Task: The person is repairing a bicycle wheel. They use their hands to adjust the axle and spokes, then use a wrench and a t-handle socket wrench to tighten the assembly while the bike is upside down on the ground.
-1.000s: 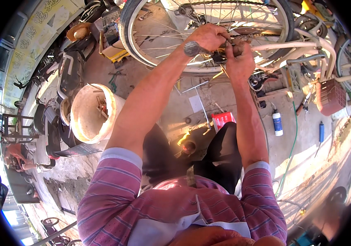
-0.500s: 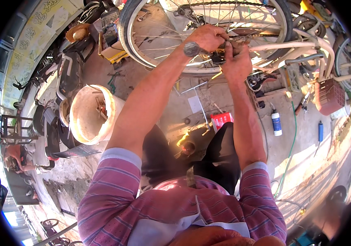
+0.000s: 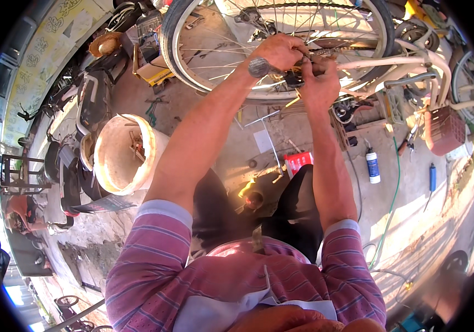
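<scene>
A bicycle wheel (image 3: 169,52) with wire spokes fills the top of the view, joined to a pale bicycle frame (image 3: 384,62). Both hands meet at the near side of the wheel, by a bit of chain (image 3: 325,51). My left hand (image 3: 280,52) is closed, fingertips pinched around a small dark part there. Just right of it, my right hand (image 3: 322,84) is closed too, its thumb pointing up against the same area. What the fingertips grip is too small and too covered to name. On my left wrist sits a grey oval thing (image 3: 258,67), maybe a watch.
A white bucket (image 3: 158,148) with odd parts stands at my left. Between my knees and the wheel lie a T-shaped wrench (image 3: 273,146) and a red box (image 3: 298,160). To the right are a white-and-blue bottle (image 3: 373,166), a blue-handled tool (image 3: 433,178), a green hose (image 3: 396,191) and a reddish-brown basket (image 3: 446,130).
</scene>
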### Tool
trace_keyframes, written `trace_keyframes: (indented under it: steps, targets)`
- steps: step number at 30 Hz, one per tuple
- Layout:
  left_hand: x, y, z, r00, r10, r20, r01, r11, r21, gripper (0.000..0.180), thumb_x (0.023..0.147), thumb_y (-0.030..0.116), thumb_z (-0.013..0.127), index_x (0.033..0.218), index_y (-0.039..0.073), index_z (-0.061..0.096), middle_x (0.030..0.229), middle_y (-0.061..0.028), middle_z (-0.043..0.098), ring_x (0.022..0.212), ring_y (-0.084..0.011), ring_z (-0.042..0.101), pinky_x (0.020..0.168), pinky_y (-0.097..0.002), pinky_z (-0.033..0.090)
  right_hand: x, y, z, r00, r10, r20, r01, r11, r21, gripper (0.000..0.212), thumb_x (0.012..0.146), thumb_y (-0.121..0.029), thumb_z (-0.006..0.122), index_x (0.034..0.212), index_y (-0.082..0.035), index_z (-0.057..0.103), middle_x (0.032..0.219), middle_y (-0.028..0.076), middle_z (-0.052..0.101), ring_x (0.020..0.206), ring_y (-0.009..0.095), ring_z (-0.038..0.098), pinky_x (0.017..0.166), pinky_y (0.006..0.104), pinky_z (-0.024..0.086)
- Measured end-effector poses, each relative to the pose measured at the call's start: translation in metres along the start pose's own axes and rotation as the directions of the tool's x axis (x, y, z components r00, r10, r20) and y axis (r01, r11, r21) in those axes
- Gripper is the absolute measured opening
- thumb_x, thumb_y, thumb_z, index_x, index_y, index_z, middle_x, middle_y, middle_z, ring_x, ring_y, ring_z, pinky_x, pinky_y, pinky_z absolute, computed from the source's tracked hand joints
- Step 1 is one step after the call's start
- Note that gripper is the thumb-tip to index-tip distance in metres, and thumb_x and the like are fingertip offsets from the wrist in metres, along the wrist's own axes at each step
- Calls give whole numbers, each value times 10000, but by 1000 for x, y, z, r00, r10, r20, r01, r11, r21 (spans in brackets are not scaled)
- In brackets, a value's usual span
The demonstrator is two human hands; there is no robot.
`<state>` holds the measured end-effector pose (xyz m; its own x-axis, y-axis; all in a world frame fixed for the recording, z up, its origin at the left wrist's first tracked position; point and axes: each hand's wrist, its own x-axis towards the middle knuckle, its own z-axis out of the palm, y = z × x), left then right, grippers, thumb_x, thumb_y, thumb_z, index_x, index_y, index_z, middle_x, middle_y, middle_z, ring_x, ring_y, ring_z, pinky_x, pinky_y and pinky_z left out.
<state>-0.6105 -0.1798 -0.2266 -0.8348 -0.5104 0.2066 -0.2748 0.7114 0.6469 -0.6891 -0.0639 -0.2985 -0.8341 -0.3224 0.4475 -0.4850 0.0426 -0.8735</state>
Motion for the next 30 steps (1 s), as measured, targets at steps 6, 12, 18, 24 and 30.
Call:
trace_keyframes:
  steps: [6,12,18,24,30]
  targets:
    - [0,5,-2,998,-23,50,22,999,27,315,905,207,632,1171,86,751,996,-141,769,907,-267,730,833,-372,562,1,10,-1,990,-138,-5,136,983,-127,187,919,-287,741,998,-121,708,776,68,739,724,296,718,669,444,535]
    - [2,2,2,1000,-8,-1,8,1000,-4,257,881,202,649,1084,113,778,953,-133,770,836,-284,725,790,-378,576,-4,12,10,995,-74,-61,68,993,-91,229,955,-317,709,982,-90,698,755,84,732,718,298,715,660,444,534]
    - [-1,-1,-1,1000,20,-9,-20,999,32,262,874,200,625,1069,117,780,951,-144,766,849,-303,723,787,-388,571,-28,26,0,998,48,-44,-38,977,210,281,949,-286,744,998,-14,695,781,87,717,691,163,657,637,348,516]
    - [2,-6,5,1000,14,-3,-14,1000,17,307,858,214,617,1104,137,785,907,-136,765,825,-286,719,773,-393,568,-138,149,-2,779,470,414,-533,845,44,314,912,-297,756,1023,-9,702,842,118,738,734,181,691,657,349,546]
    - [2,3,1,997,8,80,-2,997,-75,250,952,173,593,1096,25,733,842,-156,715,742,-229,674,685,-375,527,-215,253,39,647,440,622,-209,887,-411,429,868,-346,686,1176,-48,692,1052,231,742,1029,426,704,911,509,555]
